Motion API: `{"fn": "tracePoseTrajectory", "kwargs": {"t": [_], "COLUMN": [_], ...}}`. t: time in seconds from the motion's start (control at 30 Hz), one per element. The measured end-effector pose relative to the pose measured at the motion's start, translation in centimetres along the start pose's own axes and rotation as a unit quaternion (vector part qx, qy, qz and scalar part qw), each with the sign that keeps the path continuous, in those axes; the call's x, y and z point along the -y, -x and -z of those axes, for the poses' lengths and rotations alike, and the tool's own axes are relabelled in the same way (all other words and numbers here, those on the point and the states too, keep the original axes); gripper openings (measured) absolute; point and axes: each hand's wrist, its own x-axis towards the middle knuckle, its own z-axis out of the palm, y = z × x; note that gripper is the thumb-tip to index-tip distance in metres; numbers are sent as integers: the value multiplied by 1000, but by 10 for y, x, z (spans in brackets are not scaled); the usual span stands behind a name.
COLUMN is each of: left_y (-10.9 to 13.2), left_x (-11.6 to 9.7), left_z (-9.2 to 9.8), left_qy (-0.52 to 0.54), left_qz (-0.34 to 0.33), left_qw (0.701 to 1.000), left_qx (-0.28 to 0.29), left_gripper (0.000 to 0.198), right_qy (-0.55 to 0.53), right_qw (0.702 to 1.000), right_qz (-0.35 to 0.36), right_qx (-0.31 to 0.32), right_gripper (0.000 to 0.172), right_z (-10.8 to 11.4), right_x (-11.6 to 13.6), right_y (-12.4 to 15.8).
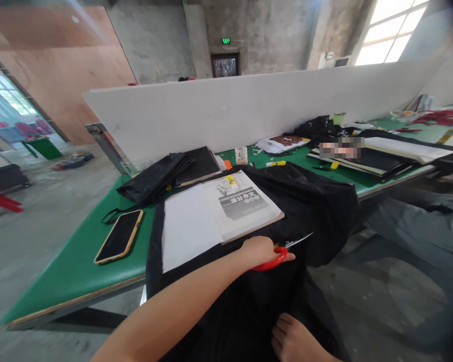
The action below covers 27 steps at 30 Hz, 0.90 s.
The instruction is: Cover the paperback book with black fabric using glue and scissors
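My left hand reaches across from the lower left, closed round the red handles of a pair of scissors. The blades point to the upper right over black fabric. Just beyond that hand lies a book with its white cover spread to the left, resting on the fabric. A yellow-labelled glue stick is on the printed page. Lower down, near the bottom edge, my right hand is closed, its fingers curled into the hanging black fabric; the fingertips are partly hidden.
A phone lies on the green table at left, near folded black material. Behind are a clear cup and another glue stick. Stacked books sit right; a white partition borders the back.
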Motion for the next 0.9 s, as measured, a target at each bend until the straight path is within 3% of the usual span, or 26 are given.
{"fn": "tracePoseTrajectory", "kwargs": {"t": [0.13,0.5,0.77,0.9], "left_y": [-3,-8,-11,-5], "left_x": [2,-4,-10,-11], "left_z": [0,-1,5,9], "left_qy": [-43,-21,-16,-22], "left_qz": [-16,-39,-72,-51], "left_qw": [999,998,994,996], "left_qx": [21,49,77,76], "left_gripper": [93,93,95,92], "right_qy": [-4,-9,-21,-27], "right_qw": [1000,1000,998,998], "right_qz": [2,-2,51,54], "right_qx": [-16,-12,-14,-11], "right_gripper": [15,20,19,18], "right_z": [2,-3,-18,-18], "right_x": [-1,2,8,9], "right_y": [-1,0,7,8]}}
